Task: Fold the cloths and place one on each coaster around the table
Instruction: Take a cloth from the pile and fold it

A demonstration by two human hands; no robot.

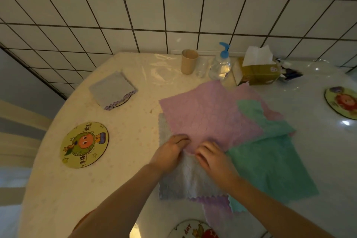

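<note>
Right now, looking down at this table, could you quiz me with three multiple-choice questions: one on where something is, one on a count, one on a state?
1. Where does the folded pale blue cloth lie?
A on a round coaster at far left
B in the beige cup
C on the tissue box

2. How many round picture coasters lie uncovered?
A one
B three
C five

3. What are the left hand and right hand doing?
A lifting the pump bottle
B resting idle off the table
C working the near edge of the spread pink cloth

Answers: 1 A, a coaster rim peeks out beneath it. 2 B, left, far right, near edge. 3 C, both sets of fingers meet that edge.
</note>
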